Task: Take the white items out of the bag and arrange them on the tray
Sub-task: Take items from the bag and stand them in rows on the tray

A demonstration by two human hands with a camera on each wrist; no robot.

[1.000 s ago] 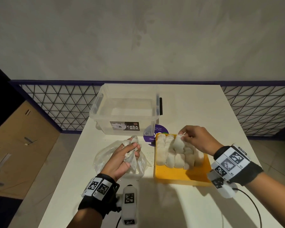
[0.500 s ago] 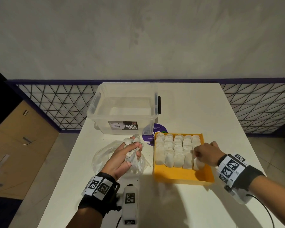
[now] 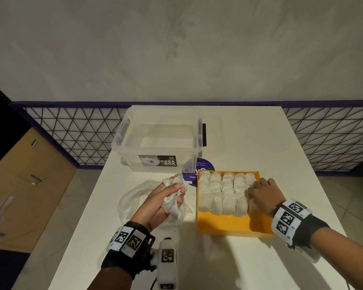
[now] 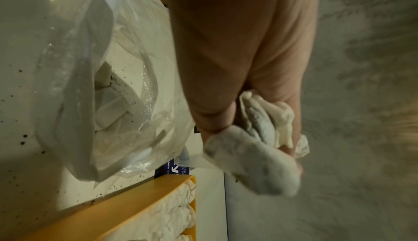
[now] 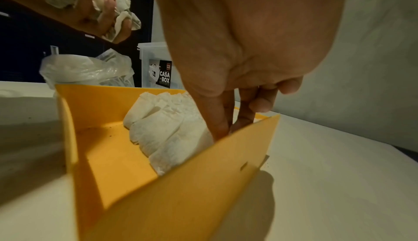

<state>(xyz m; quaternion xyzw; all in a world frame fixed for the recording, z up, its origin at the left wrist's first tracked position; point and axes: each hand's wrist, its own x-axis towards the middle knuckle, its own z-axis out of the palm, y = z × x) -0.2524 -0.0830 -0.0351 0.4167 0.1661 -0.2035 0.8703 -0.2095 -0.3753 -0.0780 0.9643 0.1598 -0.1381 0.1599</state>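
My left hand (image 3: 170,193) is raised over the clear plastic bag (image 3: 130,200) and grips a bunch of white pouches (image 3: 173,181). The left wrist view shows those pouches (image 4: 255,162) bulging out of the fist above the bag (image 4: 90,102). The yellow tray (image 3: 228,223) holds several rows of white pouches (image 3: 222,191) filling its far part. My right hand (image 3: 258,191) is down in the tray at its right wall. Its straight fingers (image 5: 220,123) press in between the pouches (image 5: 167,125) and the wall, hiding whatever lies under them.
A clear "CASA BOX" container (image 3: 159,141) stands behind the bag and tray, beside a purple sticker (image 3: 203,166). Dark crumbs dot the white table (image 3: 249,132) near the bag. The bag lies close to the table's left edge. A mesh railing runs behind the table.
My right hand carried a pouch from above the tray's middle down to the right column and now presses there. The left hand kept its grip over the bag.
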